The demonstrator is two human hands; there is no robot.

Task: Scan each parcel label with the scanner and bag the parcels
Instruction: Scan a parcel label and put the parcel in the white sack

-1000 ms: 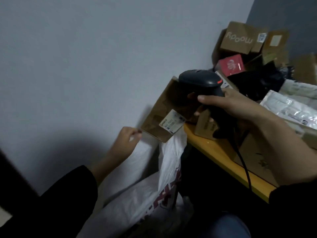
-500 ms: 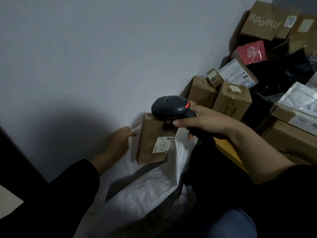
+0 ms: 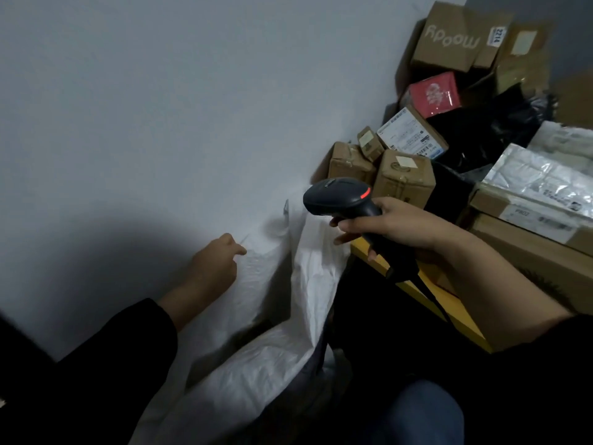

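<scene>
My right hand grips the handle of a black barcode scanner, whose red light is lit; it hovers above the mouth of a white woven bag that stands against the wall. To the left, my left hand has its fingers curled and pinches the bag's far edge, holding the mouth apart. No parcel is in either hand, and the inside of the bag is dark. Brown parcels with labels wait on the yellow table just behind the scanner.
Several more parcels are piled at the back right: a tall brown box, a red box, a white-labelled box, a black plastic bag and silver mailers. The grey wall closes off the left. My knee is below.
The brown labelled box that my right hand held with the scanner over the bag mouth is out of sight now. The scanner rose to the right; my left hand kept hold of the bag edge.
</scene>
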